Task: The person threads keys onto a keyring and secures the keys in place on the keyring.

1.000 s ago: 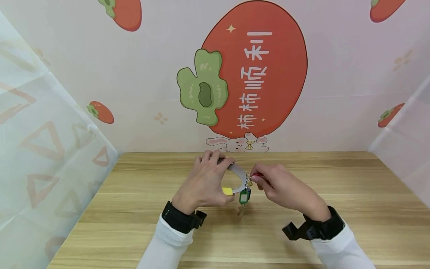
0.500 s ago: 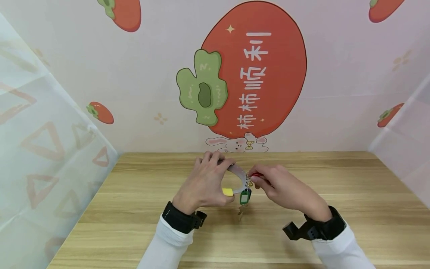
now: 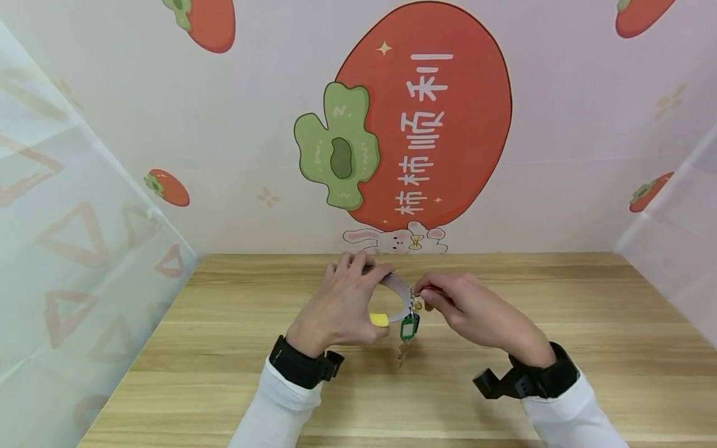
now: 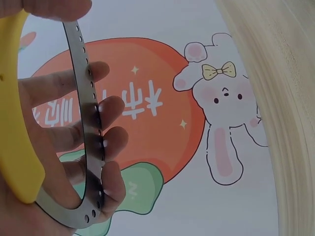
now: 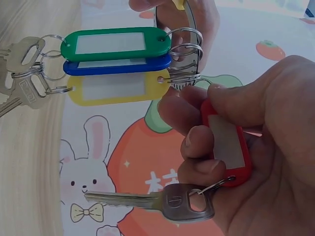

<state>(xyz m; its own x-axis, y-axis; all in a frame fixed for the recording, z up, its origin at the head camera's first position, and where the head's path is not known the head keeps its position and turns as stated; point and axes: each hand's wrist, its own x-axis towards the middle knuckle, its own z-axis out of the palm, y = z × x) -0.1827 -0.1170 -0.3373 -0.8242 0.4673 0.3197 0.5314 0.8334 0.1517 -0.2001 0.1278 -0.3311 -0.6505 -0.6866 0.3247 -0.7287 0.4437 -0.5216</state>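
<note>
My left hand (image 3: 342, 305) holds a metal loop (image 4: 90, 118) with a row of holes and a yellow handle (image 4: 12, 128). Its fingers reach behind and round the metal. Through split rings, a green key tag (image 5: 113, 43), a blue key tag (image 5: 118, 65) and a yellow key tag (image 5: 118, 91) hang from the loop, with keys (image 5: 27, 73) at their far ends. My right hand (image 3: 470, 311) pinches a red key tag (image 5: 229, 142) at its ring end, beside the loop. A key (image 5: 184, 202) dangles from that tag. Whether its ring passes through a hole cannot be told.
Both hands work above a wooden table (image 3: 224, 373). Behind it stands a white backdrop (image 3: 241, 124) printed with persimmons and a rabbit. Patterned side sheets (image 3: 84, 186) border the table on the left and right.
My right hand has shifted very slightly to the right with the red key tag. The left hand and the loop stay almost still.
</note>
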